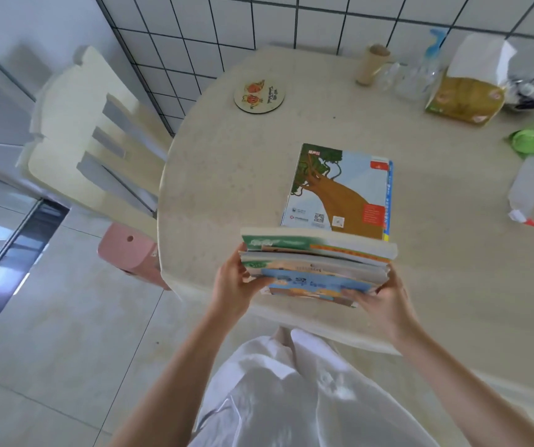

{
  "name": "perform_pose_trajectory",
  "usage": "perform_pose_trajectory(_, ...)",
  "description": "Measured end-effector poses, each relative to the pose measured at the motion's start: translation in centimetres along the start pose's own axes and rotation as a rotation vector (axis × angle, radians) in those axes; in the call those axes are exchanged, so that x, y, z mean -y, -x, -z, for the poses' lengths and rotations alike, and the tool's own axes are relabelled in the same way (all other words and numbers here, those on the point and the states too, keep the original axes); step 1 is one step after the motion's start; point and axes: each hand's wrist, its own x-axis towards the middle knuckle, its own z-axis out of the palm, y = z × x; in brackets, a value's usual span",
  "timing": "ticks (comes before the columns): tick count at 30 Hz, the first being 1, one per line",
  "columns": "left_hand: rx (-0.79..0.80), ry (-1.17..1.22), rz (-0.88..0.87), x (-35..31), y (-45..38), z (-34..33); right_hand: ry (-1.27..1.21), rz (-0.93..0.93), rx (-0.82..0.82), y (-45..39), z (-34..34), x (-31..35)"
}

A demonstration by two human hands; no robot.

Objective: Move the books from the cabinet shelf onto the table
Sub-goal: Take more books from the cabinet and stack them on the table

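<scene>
Both hands, our left hand (231,285) and right hand (383,301), squeeze a stack of books (315,266) from its sides, just above the table (227,175) edge. One tree book (339,188) lies there already. We can't see the cabinet, so more may wait.

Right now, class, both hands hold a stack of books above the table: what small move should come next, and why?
Probably lower the stack of books, gripped by the left hand and right hand, onto the tree-cover book already lying flat on the table just beyond it.
</scene>
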Motion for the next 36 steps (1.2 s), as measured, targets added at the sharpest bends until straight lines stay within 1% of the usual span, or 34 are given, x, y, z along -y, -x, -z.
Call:
perform_pose_trajectory(3,-0.008,0.003,-0.008,0.5,-0.1,-1.2,0.025,0.043,-0.034,0.0,0.5,-0.9)
perform_pose_trajectory(5,0.001,-0.006,-0.019,0.6,-0.3,-1.7,0.031,0.024,-0.057,-0.4,1.1,-2.1)
perform_pose_trajectory(10,0.031,-0.059,-0.051,0.5,-1.0,-1.7,0.109,-0.009,-0.034,-1.0,2.2,-3.6)
perform_pose_trajectory(17,0.056,-0.258,-0.060,2.1,-1.6,-1.8,0.173,0.041,-0.007,-1.2,2.6,-4.5)
perform_pose_trajectory(24,0.066,-0.251,-0.026,4.6,-2.3,-2.2,0.279,0.116,0.021,-0.9,3.0,-4.9)
perform_pose_trajectory(26,0.072,-0.261,-0.019,4.7,-2.5,-2.3,0.266,0.142,0.025,-1.1,2.9,-4.7)
perform_pose_trajectory(31,0.055,-0.256,0.024,5.0,-2.6,-2.2,0.221,0.111,0.059,-1.2,2.9,-4.4)
perform_pose_trajectory(36,0.038,-0.215,0.074,4.0,-2.3,-2.5,0.213,0.095,0.051,-1.1,3.0,-3.6)
